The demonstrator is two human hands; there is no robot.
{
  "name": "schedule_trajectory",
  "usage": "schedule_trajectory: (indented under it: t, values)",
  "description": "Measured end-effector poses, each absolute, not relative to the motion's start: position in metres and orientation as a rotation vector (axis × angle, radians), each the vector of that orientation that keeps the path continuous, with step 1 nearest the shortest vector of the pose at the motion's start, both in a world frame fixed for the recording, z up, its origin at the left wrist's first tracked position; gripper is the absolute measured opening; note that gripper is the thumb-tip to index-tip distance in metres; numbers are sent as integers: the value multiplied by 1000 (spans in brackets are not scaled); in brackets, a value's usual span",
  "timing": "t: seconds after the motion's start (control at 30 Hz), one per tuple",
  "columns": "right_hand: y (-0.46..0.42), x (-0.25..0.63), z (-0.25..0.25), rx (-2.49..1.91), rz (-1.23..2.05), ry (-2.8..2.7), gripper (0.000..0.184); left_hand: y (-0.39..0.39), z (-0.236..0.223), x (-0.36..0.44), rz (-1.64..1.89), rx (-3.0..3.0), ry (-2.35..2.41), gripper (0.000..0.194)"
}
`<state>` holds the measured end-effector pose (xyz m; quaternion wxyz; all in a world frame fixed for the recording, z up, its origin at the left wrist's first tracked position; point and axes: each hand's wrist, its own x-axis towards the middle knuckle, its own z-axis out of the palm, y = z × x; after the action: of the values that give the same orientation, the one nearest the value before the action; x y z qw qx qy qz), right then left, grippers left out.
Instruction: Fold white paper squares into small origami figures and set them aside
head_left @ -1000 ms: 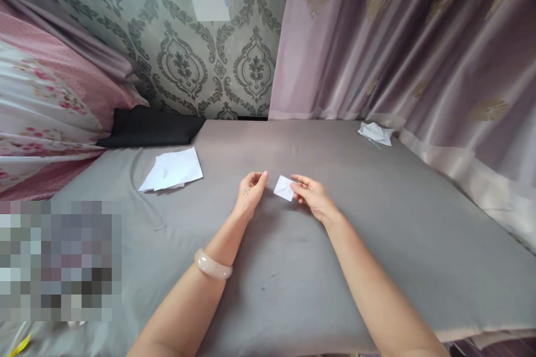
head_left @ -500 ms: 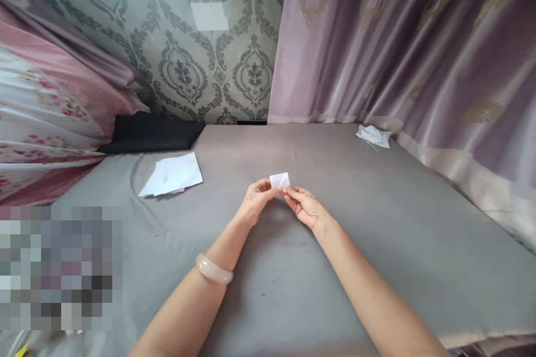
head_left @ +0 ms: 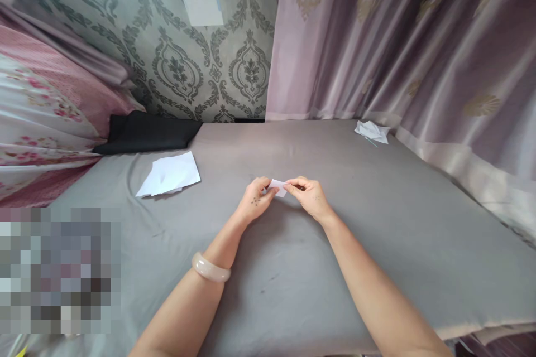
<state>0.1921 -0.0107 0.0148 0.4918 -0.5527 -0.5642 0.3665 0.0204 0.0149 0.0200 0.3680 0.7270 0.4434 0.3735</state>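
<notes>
A small piece of folded white paper [head_left: 277, 186] is held up between my two hands, over the middle of the grey cloth. My left hand [head_left: 254, 201] pinches its left side, thumb in front and fingers behind. At the paper's right edge, my right hand [head_left: 310, 196] is closed in a pinch with thumb and index finger. A pale bangle [head_left: 211, 268] circles my left forearm. The fingers partly cover the paper, so its full folds do not show.
Grey cloth [head_left: 335, 279] covers the wide surface. White sheets [head_left: 173, 174] lie at the left, near folded black fabric [head_left: 151, 133]. Crumpled white papers [head_left: 372, 131] and a thin stick sit at the far right. Purple curtains [head_left: 335, 39] hang along the right side.
My right hand has turned so its back faces up, its grip now at the paper's upper right. The paper has tilted and looks flatter. The view has shifted slightly.
</notes>
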Motion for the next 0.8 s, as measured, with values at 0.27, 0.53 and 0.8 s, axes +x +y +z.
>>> schedule_trajectory:
  t: [0.27,0.53,0.8]
  values:
    - [-17,194,18,-1431,402,-1765,14,19,13,12,1062,2486,1191,24]
    - [-25,195,19,-1525,-113,-2224,29,16,10,12,759,2909,1162,31]
    - [-28,193,21,-1611,-36,-2406,26,7,11,14,424,3023,1122,26]
